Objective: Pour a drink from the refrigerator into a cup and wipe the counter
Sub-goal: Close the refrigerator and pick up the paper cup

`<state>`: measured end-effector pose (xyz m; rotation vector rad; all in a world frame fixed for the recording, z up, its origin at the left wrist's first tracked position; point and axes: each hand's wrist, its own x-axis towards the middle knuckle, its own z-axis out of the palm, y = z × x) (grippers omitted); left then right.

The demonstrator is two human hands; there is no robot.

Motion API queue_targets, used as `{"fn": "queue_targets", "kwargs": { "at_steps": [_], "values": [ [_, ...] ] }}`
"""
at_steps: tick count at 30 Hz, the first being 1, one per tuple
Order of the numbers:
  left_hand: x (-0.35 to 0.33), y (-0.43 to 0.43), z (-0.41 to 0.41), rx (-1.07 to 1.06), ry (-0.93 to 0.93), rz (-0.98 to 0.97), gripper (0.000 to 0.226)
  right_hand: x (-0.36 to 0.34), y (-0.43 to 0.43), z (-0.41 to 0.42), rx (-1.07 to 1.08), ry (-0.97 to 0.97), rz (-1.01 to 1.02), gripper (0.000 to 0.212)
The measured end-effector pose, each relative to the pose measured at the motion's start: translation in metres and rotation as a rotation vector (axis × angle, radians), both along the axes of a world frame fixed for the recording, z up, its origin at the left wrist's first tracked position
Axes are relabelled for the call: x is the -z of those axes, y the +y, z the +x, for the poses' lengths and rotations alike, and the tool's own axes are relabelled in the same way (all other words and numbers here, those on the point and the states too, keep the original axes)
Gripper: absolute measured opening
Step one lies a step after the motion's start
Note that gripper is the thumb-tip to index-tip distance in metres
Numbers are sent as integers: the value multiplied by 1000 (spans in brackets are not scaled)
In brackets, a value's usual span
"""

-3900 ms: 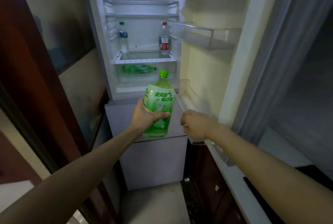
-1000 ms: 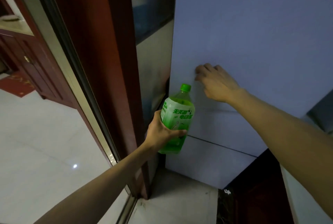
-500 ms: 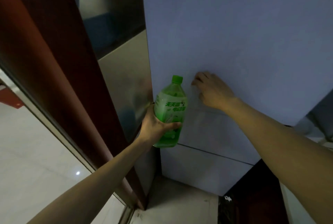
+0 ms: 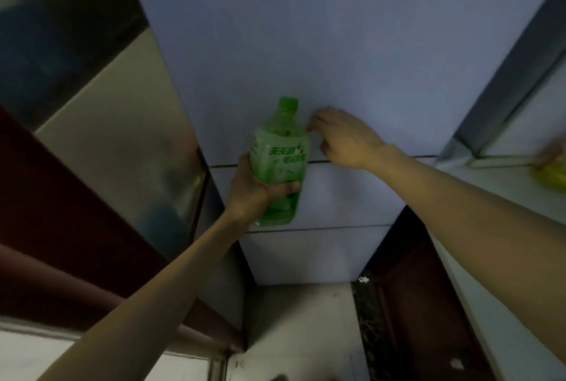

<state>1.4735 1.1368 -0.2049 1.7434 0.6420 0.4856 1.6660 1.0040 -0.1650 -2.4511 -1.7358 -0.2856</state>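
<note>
Bottle [image 4: 280, 160] clamped in fingers of left hand [image 4: 248, 194]; right hand [image 4: 346, 138], fingers curled, on now-closed refrigerator [image 4: 337, 28]

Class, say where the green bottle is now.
Head view, centre: the bottle is held in the left hand, before the fridge door, just left of the right hand.
</note>
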Motion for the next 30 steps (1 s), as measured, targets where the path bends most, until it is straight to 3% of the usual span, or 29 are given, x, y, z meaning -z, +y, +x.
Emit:
{"fn": "queue_targets", "kwargs": {
  "at_steps": [4,9,11,17,22,26,30],
  "values": [
    [10,-20,28,148,20,-39,97,2,-58,8,235,64,23,43],
    [21,-70,64,401,-23,-122,55,8,-146,7,507,108,-88,36],
    [23,-95,75,503,-35,-161,53,12,-184,2,622,141,-112,35],
    [35,-167,105,700,23,-204,86,22,-285,-26,907,214,-114,33],
    [37,-227,122,793,37,-187,87,52,-362,-49,1026,325,-98,9],
    [42,-262,141,842,42,-141,93,75,-408,-56,1143,394,-103,34],
    [48,-288,155,824,60,-51,97,94,-444,-55,1209,486,-87,40]
  ]
}}
